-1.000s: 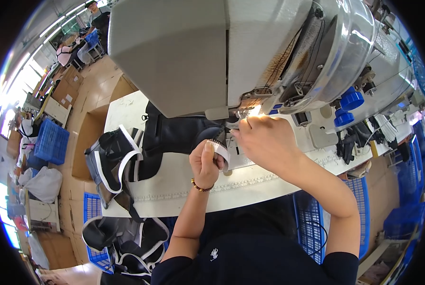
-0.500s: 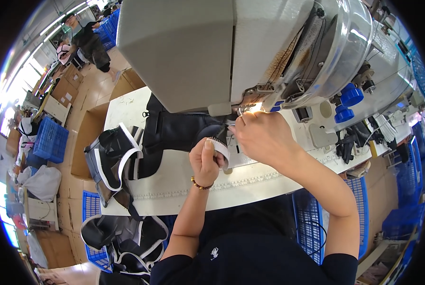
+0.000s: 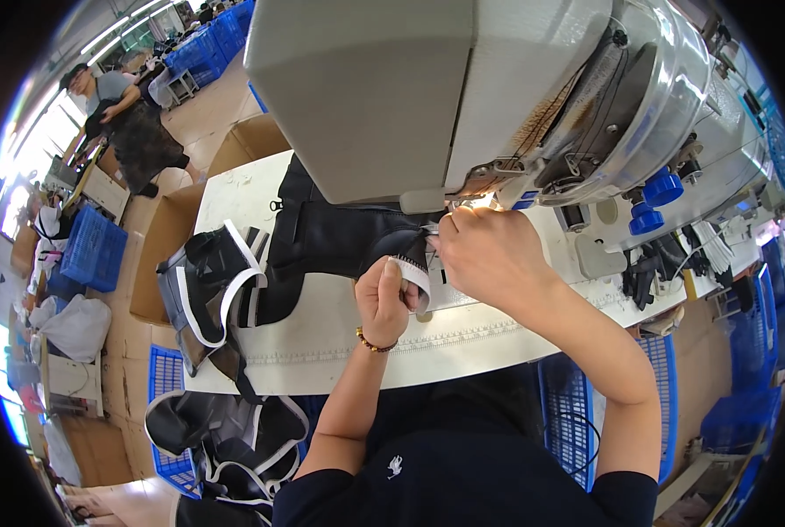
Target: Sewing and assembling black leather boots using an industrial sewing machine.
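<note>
My left hand [image 3: 382, 303] is closed on the white-trimmed edge of a black boot upper [image 3: 335, 241], which looks like smooth leather. That upper lies flat on the sewing machine table, its left part spread out with a zipper pull at the edge. Just under the head of the sewing machine [image 3: 366, 105], my right hand [image 3: 489, 253] pinches the upper's edge beside the lit needle area. The needle itself is hidden behind my right fingers and the machine head. Left of the upper sit more black pieces with white trim [image 3: 206, 290].
Several white-edged black pieces [image 3: 226, 439] fill a blue basket at lower left. Another blue crate [image 3: 565, 413] stands below the table at right. Black and white bundles [image 3: 665, 259] lie on the table's right. A cardboard box [image 3: 166, 255] adjoins its left side. A co-worker [image 3: 133, 132] walks far left.
The machine and table show slightly shifted in the view. Both hands keep nearly the same hold on the upper. The co-worker has come nearer along the aisle.
</note>
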A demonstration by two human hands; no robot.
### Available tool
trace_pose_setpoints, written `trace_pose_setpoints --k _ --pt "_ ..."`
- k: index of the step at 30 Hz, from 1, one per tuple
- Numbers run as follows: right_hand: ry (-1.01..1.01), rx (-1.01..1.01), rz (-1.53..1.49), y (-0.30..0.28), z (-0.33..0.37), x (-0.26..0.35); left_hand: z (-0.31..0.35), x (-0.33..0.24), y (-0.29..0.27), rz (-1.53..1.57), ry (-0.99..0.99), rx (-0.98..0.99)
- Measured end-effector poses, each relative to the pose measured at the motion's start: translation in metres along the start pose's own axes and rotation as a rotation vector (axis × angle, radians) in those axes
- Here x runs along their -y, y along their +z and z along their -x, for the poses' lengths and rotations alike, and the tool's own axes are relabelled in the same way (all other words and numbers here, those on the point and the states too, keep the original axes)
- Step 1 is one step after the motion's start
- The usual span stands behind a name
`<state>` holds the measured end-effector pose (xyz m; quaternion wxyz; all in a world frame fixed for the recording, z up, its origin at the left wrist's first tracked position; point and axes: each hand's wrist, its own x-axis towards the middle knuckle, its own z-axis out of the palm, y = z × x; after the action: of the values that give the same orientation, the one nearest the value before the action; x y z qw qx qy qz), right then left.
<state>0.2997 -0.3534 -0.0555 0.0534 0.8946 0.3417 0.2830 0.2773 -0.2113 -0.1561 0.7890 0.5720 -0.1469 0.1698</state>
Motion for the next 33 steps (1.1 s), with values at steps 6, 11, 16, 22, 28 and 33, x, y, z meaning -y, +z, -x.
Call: trace_pose_setpoints --k 6,11,16,22,28,33 --pt "-0.016 -0.003 -0.023 0.0 0.003 0.002 0.005 0.004 -0.005 -0.001 0.02 -0.051" --pt "0.044 -0.005 -0.022 -0.002 0.01 0.006 0.008 0.002 -0.005 -0.035 0.016 -0.101" --pt "0.044 -0.055 -0.037 0.002 0.008 0.0 0.007 0.004 -0.005 -0.035 0.046 -0.084" --pt "0.01 0.006 0.013 0.002 0.002 0.005 0.009 0.002 -0.004 0.003 0.024 -0.08" --pt "0.011 0.005 0.003 0.003 0.0 0.01 0.011 0.005 -0.015 0.001 0.002 -0.074" --pt "0.09 0.002 -0.057 0.0 0.012 0.01 0.012 -0.003 -0.016 -0.018 -0.041 -0.069"
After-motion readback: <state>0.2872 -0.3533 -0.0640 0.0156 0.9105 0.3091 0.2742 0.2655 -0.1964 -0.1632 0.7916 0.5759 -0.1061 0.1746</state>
